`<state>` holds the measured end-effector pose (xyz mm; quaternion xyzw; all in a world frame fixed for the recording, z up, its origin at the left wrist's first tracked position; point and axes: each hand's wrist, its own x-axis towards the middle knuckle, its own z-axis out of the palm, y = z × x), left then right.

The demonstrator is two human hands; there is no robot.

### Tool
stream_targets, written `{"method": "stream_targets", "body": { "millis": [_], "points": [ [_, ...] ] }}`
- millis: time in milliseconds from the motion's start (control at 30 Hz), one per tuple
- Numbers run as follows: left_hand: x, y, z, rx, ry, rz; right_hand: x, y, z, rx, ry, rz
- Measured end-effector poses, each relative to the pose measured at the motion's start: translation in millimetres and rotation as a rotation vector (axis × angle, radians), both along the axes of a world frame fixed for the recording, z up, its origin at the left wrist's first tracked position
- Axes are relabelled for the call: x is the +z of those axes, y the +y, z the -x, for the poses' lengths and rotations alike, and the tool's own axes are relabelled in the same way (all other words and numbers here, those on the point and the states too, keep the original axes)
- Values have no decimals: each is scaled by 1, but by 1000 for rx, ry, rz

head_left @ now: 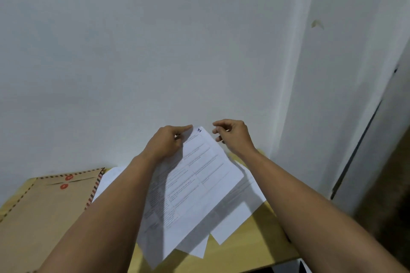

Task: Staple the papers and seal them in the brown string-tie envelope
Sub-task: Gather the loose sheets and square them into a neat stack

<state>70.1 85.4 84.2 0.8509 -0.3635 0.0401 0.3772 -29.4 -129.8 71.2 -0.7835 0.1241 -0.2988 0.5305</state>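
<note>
My left hand pinches the top edge of a printed sheet of paper, marked with a "1" in its top corner, and holds it tilted up off the table. Just right of that corner hovers my right hand, fingers curled, touching nothing that I can see. More white sheets lie loose on the table under the raised one. The brown string-tie envelope, with red and dark striped edges and two red button discs, lies flat at the left. No stapler is in view.
The wooden table stands against a white wall; its right edge drops off near a dark doorway. My forearms cross the front of the table.
</note>
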Motion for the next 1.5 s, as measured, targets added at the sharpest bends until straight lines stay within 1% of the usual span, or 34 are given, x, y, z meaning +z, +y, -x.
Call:
{"method": "stream_targets", "body": {
  "millis": [133,300,433,533,600,700,733,767,833,867,933,1033,1100,1233,1300,1333,1433,1500],
  "points": [
    [-47,8,-10,18,84,-70,-25,-38,8,-193,70,-18],
    [-97,2,-30,8,130,-95,-78,-88,15,-337,355,-30],
    [-116,-14,-45,-16,137,-97,-122,-112,2,-311,588,60],
    [-130,-26,-55,-49,178,-68,-145,-113,-12,-246,696,102],
    [-140,-33,-62,-45,209,-70,-154,-112,-26,-211,768,170],
    [-151,-39,-72,-11,253,-74,-153,-112,-47,-217,887,340],
    [-154,-41,-76,-5,272,-76,-152,-114,-54,-224,933,361],
    [-156,-43,-79,-3,287,-76,-151,-115,-59,-235,969,338],
    [-162,-46,-82,-1,294,-78,-155,-123,-66,-247,1002,222],
    [-164,-47,-82,-3,293,-77,-162,-131,-70,-244,987,142],
    [-166,-49,-80,-14,299,-60,-175,-144,-73,-253,916,56],
    [-163,-49,-77,-16,300,-39,-176,-138,-66,-290,780,66],
    [-156,-46,-74,-18,292,-37,-166,-128,-63,-299,667,8],
    [-137,-35,-58,-32,268,48,-141,-116,-63,-288,397,-114],
    [-124,-29,-51,-22,250,53,-110,-99,-57,-194,235,-259],
    [-118,-26,-48,-14,233,57,-94,-91,-53,-138,192,-289],
    [-98,-18,-38,-23,168,79,-57,-72,-41,-21,176,-192],
    [-84,-14,-29,-24,119,90,-36,-59,-33,55,205,-113]
  ]
}}
